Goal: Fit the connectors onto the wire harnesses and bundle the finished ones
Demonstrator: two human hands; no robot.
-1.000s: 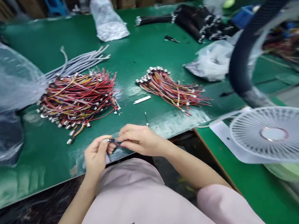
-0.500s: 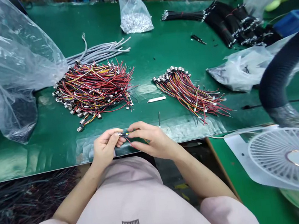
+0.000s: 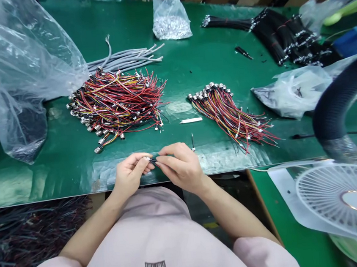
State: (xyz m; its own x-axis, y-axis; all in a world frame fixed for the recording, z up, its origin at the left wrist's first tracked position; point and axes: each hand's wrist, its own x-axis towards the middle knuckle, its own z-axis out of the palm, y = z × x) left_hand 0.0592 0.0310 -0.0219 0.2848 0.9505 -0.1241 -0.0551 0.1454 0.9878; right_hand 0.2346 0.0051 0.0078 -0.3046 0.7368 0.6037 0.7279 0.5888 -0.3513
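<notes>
My left hand (image 3: 128,173) pinches the metal end of a wired connector (image 3: 153,160) just above the table's near edge. From the other side, my right hand (image 3: 182,165) has its thumb and fingers closed on the dark wires beside that end. The rest of the wires are hidden by my fingers. A big heap of wired connectors (image 3: 120,99) with red, yellow, black and white leads lies beyond my left hand. A smaller bundle of the same kind (image 3: 232,115) is to the right. A short black wire (image 3: 192,141) lies close to my right fingertips.
A white pen-like stick (image 3: 191,120) lies between the two piles. Grey cables (image 3: 129,59), a bag of small metal parts (image 3: 172,21) and black cable bundles (image 3: 270,32) are farther back. A large plastic bag (image 3: 23,52) stands left; a black hose (image 3: 332,109) and white fan (image 3: 341,193) are right.
My right fingers have closed in on the wires by the connector; the coloured leads seen between my hands before are now covered. The whole view has shifted slightly.
</notes>
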